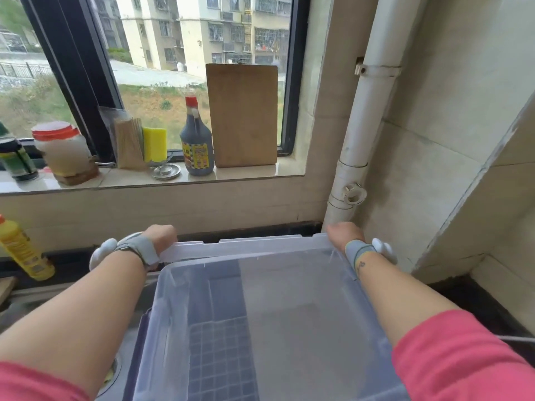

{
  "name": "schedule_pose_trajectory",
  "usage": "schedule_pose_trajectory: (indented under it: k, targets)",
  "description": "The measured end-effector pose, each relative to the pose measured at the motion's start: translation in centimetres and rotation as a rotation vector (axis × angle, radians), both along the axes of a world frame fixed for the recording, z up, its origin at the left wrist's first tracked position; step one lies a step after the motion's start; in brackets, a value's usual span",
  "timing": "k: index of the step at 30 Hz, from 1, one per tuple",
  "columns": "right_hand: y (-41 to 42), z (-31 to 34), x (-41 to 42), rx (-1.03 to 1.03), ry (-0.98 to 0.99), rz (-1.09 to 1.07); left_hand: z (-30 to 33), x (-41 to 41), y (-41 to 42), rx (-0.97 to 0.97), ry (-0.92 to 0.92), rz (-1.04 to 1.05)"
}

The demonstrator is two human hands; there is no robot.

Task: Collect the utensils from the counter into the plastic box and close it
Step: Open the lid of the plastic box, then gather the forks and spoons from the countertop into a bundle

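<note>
Head view, looking down over both forearms: we hold the translucent plastic box (269, 328), which fills the lower centre of the frame and serves as our landmark. Our left hand (160, 237) curls over its far-left corner and our right hand (344, 235) over its far-right corner, each gripping the far edge of the clear lid (249, 247). The fingers wrap behind that edge, so we cannot tell how tightly they press. Both wrists carry grey straps, and pink sleeves (463, 357) cover the upper arms.

Through the lid we make out a dark grid-patterned insert (220, 354) on the left side of the box; the right side looks pale and bare. No utensil can be identified inside, though the plastic blurs the contents. We judge that the lid is lying over the box and that the closing step is in hand; whether it is latched cannot be told. No loose utensils show on the little counter visible around the box, so collecting appears finished.

Beyond the box, on the window sill (246, 175), stand a wooden cutting board (243, 114), a dark sauce bottle (197, 140), a yellow sponge (155, 143), a bundle of chopsticks (128, 143) and a red-lidded jar (60, 149). Left of the box leans a yellow bottle (21, 250); a white pipe (364, 125) rises beyond its right corner.
</note>
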State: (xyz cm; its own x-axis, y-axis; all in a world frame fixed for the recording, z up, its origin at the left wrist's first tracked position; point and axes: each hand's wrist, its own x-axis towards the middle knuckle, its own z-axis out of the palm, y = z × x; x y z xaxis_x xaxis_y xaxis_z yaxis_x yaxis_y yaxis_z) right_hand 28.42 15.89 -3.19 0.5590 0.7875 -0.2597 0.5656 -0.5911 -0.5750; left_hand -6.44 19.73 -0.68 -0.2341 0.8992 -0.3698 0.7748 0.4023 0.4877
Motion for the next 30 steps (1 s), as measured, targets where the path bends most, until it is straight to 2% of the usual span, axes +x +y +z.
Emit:
schedule_pose_trajectory:
  k: [3, 9, 12, 14, 18, 21, 25, 30]
  targets:
    - [0.8, -0.8, -0.7, -0.041, 0.003, 0.013, -1.2, 0.0, 1.0, -0.076, 0.099, -0.128]
    - [0.9, -1.5, -0.2, -0.077, -0.023, 0.052, -2.3, 1.8, 1.6, -0.077, 0.122, -0.123]
    - [-0.4, -1.1, 1.8, -0.052, -0.046, 0.035, -1.2, 4.2, 1.2, 0.036, 0.226, -0.193]
    - [-2.8, -0.7, 4.7, -0.059, -0.077, -0.015, -0.8, 7.9, 1.3, 0.191, 0.249, -0.252]
    - [-8.8, -0.8, 11.5, -0.101, -0.090, -0.179, 0.2, 17.8, -0.7, 0.417, -0.024, -0.468]
    - [-13.9, -1.5, 17.2, -0.164, -0.121, -0.277, 0.0, 25.4, -4.0, 0.478, -0.221, -0.646]
    - [-19.0, -2.9, 23.5, -0.254, -0.139, -0.442, -1.9, 34.1, -7.2, 0.305, -0.330, -0.822]
    - [-20.5, -5.1, 28.1, -0.329, -0.092, -0.521, -4.9, 41.7, -8.9, 0.107, -0.330, -0.891]
